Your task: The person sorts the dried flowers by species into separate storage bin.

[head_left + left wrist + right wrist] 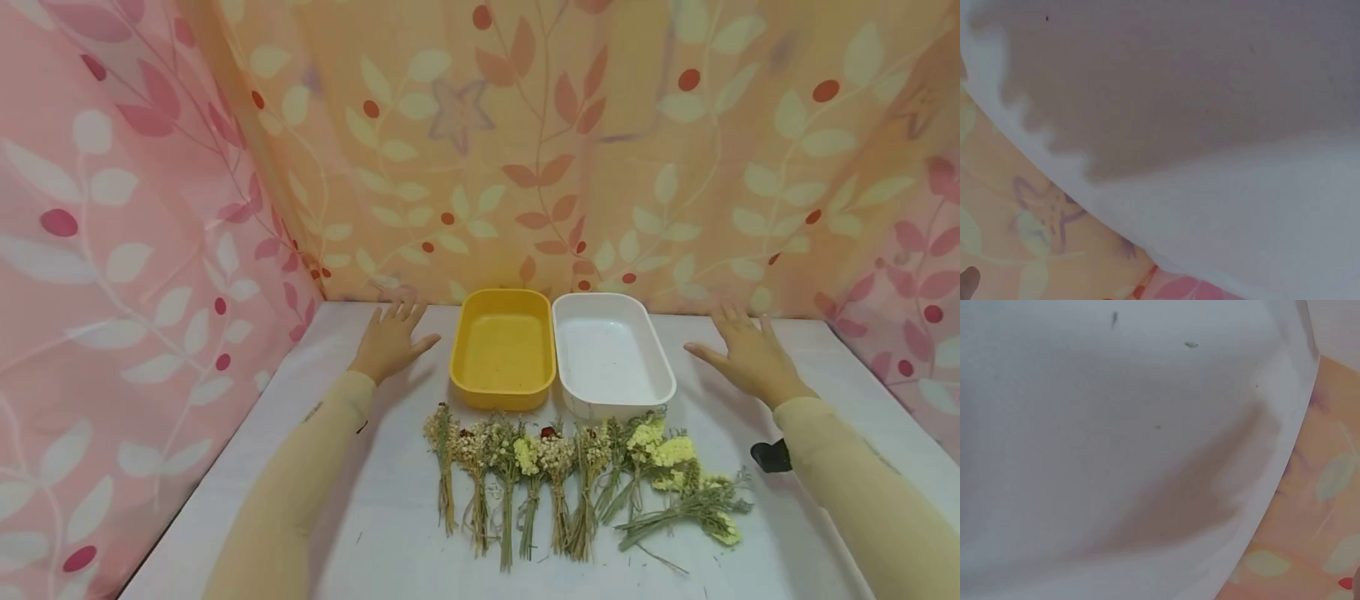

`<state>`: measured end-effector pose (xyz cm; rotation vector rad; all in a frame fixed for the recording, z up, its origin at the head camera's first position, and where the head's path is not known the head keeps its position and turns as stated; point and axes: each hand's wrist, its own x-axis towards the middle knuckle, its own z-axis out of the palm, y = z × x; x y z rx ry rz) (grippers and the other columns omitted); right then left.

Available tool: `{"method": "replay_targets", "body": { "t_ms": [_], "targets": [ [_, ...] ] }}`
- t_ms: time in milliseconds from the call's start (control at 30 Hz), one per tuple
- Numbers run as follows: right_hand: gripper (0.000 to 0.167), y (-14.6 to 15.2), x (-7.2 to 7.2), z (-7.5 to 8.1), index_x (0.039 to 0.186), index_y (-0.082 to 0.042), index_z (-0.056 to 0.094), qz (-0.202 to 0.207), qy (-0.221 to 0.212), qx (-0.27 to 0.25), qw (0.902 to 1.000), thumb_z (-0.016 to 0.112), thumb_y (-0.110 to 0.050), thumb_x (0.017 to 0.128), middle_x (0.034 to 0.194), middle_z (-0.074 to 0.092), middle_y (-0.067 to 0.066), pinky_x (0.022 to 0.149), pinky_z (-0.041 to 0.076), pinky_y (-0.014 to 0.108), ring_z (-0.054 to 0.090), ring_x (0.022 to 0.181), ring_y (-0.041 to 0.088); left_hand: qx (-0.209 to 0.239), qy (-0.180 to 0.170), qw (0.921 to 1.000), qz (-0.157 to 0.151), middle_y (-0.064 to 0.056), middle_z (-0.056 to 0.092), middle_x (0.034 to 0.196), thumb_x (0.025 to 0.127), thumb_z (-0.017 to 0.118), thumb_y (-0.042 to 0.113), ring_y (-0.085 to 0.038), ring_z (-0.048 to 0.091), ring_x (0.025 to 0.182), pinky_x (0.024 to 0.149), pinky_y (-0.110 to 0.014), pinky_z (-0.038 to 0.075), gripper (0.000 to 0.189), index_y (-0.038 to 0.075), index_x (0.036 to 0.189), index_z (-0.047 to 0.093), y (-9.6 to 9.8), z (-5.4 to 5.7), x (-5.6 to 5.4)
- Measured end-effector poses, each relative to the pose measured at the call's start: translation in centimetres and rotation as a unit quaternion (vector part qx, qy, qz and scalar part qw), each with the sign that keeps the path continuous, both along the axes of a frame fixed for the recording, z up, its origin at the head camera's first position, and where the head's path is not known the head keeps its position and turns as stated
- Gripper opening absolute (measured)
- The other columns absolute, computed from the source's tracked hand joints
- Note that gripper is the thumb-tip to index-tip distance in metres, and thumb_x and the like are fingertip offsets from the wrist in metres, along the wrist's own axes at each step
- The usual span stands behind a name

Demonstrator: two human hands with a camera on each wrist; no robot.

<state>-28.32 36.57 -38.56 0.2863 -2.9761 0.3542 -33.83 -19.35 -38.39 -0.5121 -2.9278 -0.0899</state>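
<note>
My left hand (392, 340) is spread with straight fingers to the left of a yellow plastic basin (502, 390), holding nothing. On the other side, my right hand (752, 354) spreads its fingers to the right of a white plastic basin (618, 410), also holding nothing. The two basins stand side by side, and both are empty inside. In front of them lies a row of small dried flower bunches (558, 467), cream, yellow and dark red, with tied stems. At the row's right end one bunch (678, 510) lies slanted. The left wrist view shows one fingertip (969, 282) at its corner.
A white cloth (390, 533) covers the table, with bits of stem scattered on it. A black object (771, 456) sits beside the right sleeve. Floral curtains (540, 167) enclose the back and both sides.
</note>
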Motion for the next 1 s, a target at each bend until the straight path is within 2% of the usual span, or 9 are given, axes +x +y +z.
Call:
{"method": "replay_targets", "body": {
  "t_ms": [333, 600, 833, 1000],
  "targets": [
    [0.094, -1.1, 0.5, 0.1, 0.158, 0.003, 0.011, 0.013, 0.003, -0.014, 0.9998, 0.048, -0.06, 0.098, 0.163, 0.001, 0.029, 0.122, -0.013, 0.065, 0.011, 0.148, 0.052, 0.009, -0.009, 0.9999, -0.009, -0.014, 0.02, 0.165, 0.099, 0.043, 0.062, -0.037, 0.021, 0.152, 0.124, -0.063, 0.016, 0.078, 0.013, 0.158, 0.028, 0.2, -0.1, 0.7],
    [0.091, -1.1, 1.3, 0.0, 0.157, 0.003, 0.015, 0.031, 0.02, -0.02, 0.9991, 0.052, -0.056, 0.099, 0.163, 0.003, 0.028, 0.122, -0.016, 0.061, 0.003, 0.152, 0.045, 0.029, 0.013, 0.9988, -0.038, -0.013, 0.022, 0.165, 0.098, 0.049, 0.058, -0.035, 0.023, 0.152, 0.124, -0.063, 0.021, 0.076, 0.012, 0.156, 0.033, 0.9, 0.2, 1.7],
    [0.09, -0.8, 2.2, -0.2, 0.155, 0.008, 0.019, 0.032, 0.014, -0.031, 0.9989, 0.053, -0.054, 0.099, 0.163, 0.005, 0.028, 0.123, -0.014, 0.062, 0.001, 0.153, 0.044, 0.056, -0.019, 0.9968, -0.053, -0.011, 0.018, 0.166, 0.098, 0.049, 0.06, -0.033, 0.02, 0.153, 0.125, -0.06, 0.02, 0.077, 0.014, 0.157, 0.03, 1.7, -0.2, 2.1],
    [0.092, -1.0, 2.4, -0.2, 0.156, 0.006, 0.015, 0.035, -0.007, -0.046, 0.9983, 0.052, -0.055, 0.099, 0.164, 0.002, 0.027, 0.125, -0.009, 0.061, 0.002, 0.152, 0.046, 0.084, -0.024, 0.9946, -0.056, -0.011, 0.018, 0.166, 0.097, 0.053, 0.058, -0.032, 0.022, 0.153, 0.125, -0.057, 0.022, 0.082, 0.013, 0.159, 0.025, 1.8, -0.4, 2.4]
  ]
}}
